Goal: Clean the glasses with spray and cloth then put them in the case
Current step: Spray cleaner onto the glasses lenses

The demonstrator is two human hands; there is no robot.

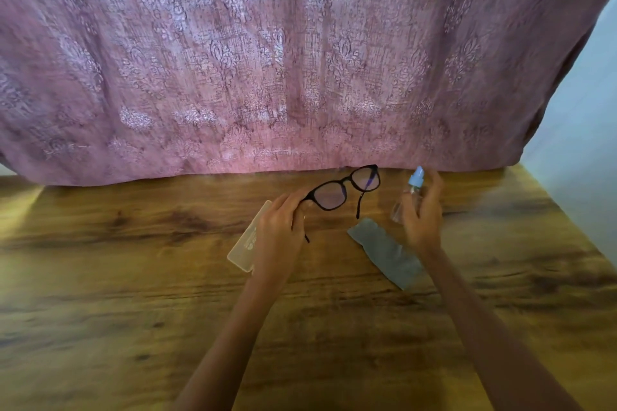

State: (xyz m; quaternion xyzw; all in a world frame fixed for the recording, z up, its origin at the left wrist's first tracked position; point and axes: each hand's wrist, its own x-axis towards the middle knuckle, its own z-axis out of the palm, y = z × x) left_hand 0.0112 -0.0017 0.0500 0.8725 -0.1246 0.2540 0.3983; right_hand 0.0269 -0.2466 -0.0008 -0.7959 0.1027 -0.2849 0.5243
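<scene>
Both busy: left hand (pixel 278 227) pinches the glasses (pixel 349 179) by one end, right hand (pixel 422 213) grips the spray bottle (pixel 416 177) just right of them.

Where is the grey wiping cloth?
The grey cloth lies flat on the wooden table, right of centre in the head view, between the left hand gripping the glasses and the right hand holding the spray bottle.

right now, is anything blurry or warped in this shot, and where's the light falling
Head view: the wide lens bends the table and the curtain; the spray bottle and right hand look blurred; the glasses look fairly sharp; a bright patch lies on the table's far left.
</scene>
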